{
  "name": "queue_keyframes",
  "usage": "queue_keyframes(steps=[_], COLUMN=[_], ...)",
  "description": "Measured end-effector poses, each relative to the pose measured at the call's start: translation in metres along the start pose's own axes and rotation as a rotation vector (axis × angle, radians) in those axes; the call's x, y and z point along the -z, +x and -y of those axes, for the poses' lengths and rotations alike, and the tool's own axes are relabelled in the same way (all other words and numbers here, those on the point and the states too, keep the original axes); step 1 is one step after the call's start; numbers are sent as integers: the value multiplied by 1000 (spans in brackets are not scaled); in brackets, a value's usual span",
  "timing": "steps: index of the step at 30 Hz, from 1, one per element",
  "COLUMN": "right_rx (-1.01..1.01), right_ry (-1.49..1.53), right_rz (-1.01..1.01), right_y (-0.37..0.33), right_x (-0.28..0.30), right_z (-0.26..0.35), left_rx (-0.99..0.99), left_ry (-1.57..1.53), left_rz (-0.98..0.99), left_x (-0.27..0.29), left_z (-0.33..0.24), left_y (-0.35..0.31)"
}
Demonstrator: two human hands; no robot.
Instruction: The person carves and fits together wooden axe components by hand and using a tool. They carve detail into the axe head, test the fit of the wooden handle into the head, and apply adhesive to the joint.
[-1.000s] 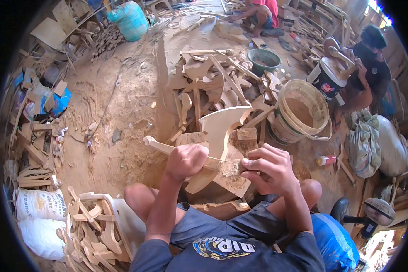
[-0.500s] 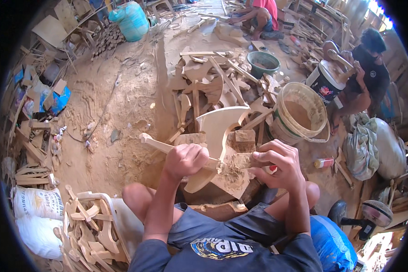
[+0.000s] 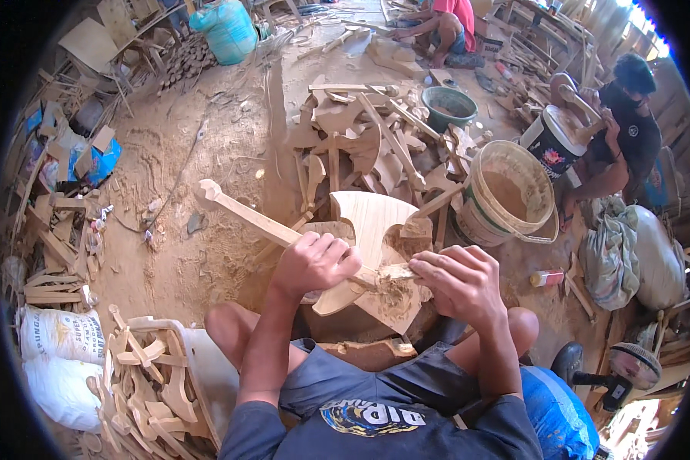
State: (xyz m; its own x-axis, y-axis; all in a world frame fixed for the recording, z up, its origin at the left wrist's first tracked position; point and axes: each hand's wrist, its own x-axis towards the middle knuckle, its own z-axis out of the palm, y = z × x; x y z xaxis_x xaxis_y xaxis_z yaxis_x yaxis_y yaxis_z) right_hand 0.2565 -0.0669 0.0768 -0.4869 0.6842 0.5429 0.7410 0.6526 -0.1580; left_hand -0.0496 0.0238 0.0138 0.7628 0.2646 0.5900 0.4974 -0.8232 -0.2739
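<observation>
My left hand (image 3: 315, 266) is closed round the long neck of a pale, guitar-shaped wooden piece (image 3: 369, 217). Its knobbed end points up and left, and its broad curved body lies across the centre. Between the thumb and fingers of my right hand (image 3: 461, 282) is a small flat wooden stick (image 3: 396, 271). The stick's end meets the piece near the neck's lower end. Beneath it, a mound of brown, sawdust-like paste (image 3: 395, 297) covers a wooden board (image 3: 386, 316). My left fingers hide part of the neck.
Beyond lies a heap of cut wooden parts (image 3: 353, 142), beside a white bucket (image 3: 479, 188) and a green basin (image 3: 447, 107). A bin of wooden parts (image 3: 178, 383) stands at lower left, a fan (image 3: 633, 366) at lower right. One co-worker (image 3: 629, 115) sits at right, another (image 3: 446, 31) farther back.
The guitar-shaped piece has shifted, its knobbed end going farther up and left and its body lying flatter. My right hand has moved slightly left, with the stick still in it.
</observation>
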Motion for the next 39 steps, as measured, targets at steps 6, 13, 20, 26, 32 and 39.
queue_keyframes(steps=[6, 13, 20, 26, 32, 39], right_rx=[148, 145, 22, -24, 61, 68], right_ry=[-192, -191, -88, -84, -107, -175], right_rz=[-8, 141, -30, -173, 40, 173], right_y=[1, -3, -2, 4, 1, -1], right_x=[-4, 4, 14, 5, -3, 9], right_z=[10, 12, -3, -3, 5, 8], left_rx=[-2, -24, 118, 15, -25, -68], left_ry=[-4, 5, -14, -23, -69, 1], left_rz=[3, 42, -50, 18, 16, 48], left_x=[-2, -8, -4, -11, -15, -19], left_z=[-2, -4, 12, -3, -11, -10], left_y=[1, -5, -10, -2, 3, 2])
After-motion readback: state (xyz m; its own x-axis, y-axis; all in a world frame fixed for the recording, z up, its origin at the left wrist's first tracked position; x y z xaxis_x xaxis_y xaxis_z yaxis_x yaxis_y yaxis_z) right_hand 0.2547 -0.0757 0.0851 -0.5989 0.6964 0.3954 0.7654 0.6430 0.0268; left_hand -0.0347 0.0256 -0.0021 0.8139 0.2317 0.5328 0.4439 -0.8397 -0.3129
